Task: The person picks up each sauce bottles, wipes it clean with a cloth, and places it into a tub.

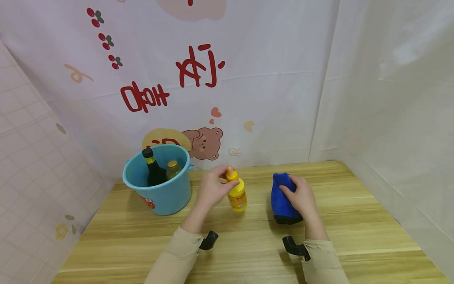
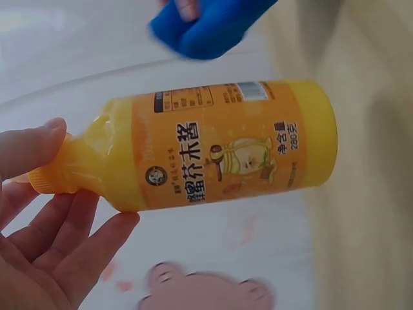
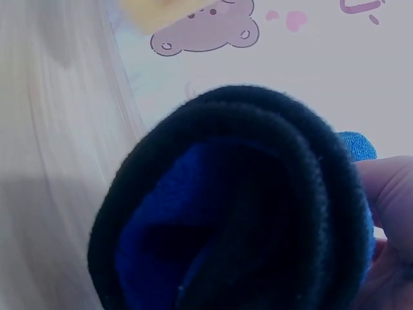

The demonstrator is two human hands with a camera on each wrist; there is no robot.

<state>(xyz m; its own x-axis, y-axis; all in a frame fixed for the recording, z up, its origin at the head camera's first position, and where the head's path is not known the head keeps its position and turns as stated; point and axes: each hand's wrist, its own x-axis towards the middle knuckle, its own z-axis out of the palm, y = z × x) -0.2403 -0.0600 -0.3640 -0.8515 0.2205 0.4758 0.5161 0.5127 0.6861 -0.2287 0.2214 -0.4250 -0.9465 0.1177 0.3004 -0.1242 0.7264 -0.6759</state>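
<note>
My left hand (image 1: pixel 214 187) pinches a yellow squeeze bottle of honey mustard sauce (image 1: pixel 238 199) by its cap and neck. In the left wrist view the orange label (image 2: pixel 213 142) of the bottle faces the camera, its base pointing right. On the right, my right hand (image 1: pixel 300 194) grips a folded blue cloth (image 1: pixel 281 201) with a black edge, thumb on its near face. The right wrist view looks into the cloth's rolled black rim (image 3: pixel 258 106), with the fingers (image 3: pixel 390 194) at its right side.
A light blue bucket (image 1: pixel 181 193) stands at the back left of the wooden table (image 1: pixel 244 252). Inside it are a dark bottle (image 1: pixel 154 170) with a black cap and a jar (image 1: pixel 172 169) with a gold lid. A printed curtain (image 1: pixel 269 98) hangs behind.
</note>
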